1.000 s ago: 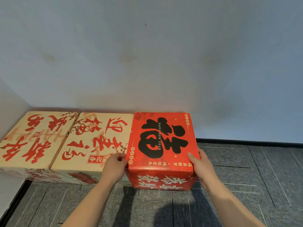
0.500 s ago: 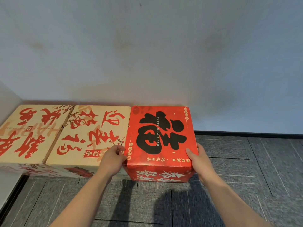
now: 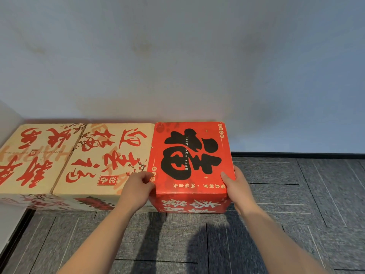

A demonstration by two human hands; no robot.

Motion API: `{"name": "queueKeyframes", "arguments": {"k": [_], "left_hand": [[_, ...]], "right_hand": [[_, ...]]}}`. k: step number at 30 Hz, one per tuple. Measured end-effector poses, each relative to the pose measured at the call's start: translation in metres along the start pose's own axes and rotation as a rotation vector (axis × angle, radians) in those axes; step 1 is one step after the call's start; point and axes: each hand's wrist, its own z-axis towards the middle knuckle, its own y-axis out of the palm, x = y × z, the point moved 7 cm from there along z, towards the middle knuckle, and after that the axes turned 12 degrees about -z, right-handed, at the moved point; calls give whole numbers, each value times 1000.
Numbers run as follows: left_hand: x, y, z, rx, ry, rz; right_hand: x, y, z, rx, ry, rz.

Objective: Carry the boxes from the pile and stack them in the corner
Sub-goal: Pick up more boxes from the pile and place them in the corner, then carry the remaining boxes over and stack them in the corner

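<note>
A red box (image 3: pixel 190 159) with a large black character on its lid stands on the carpet against the back wall. My left hand (image 3: pixel 138 187) grips its near left corner, squeezed in beside the neighbouring box. My right hand (image 3: pixel 236 186) presses flat on its right side, thumb on the lid. Touching the red box on the left is a beige box (image 3: pixel 107 161) with red lettering, and a second beige box (image 3: pixel 33 157) sits in the corner.
The three boxes form a row along the pale wall (image 3: pixel 177 66). A side wall with dark skirting (image 3: pixel 13 232) closes the left. Grey carpet tiles (image 3: pixel 296 194) stretch right of the red box and in front of the row.
The red box has slid slightly back and left, closing up against the beige box. Both hands have stayed on its sides.
</note>
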Motion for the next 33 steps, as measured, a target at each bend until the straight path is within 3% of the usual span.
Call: {"name": "queueKeyframes", "arguments": {"k": [5,8,11,13,17,22,25,30,33], "left_hand": [[9,14,2,-52,159,231],[13,35,1,-190,182,333],[12,45,2,-193,181,493],[11,45,3,-172,180,503],[10,44,3,-175,177,494],[8,44,5,-175,171,481],[7,45,6,-176,165,476],[8,45,5,-176,162,491],[19,45,1,-176,146,566]], "right_hand": [[0,1,-1,0,0,10],[-2,-2,-1,-9,21,11],[-5,-6,-5,-61,23,-45],[-6,-14,-7,-49,21,-77],[-14,-33,-15,131,10,-11],[-18,-3,-21,-35,-41,-92],[-25,-13,-23,51,-36,-57],[-28,-5,-26,-58,-61,-203],[-34,-19,-31,44,-60,-246]]}}
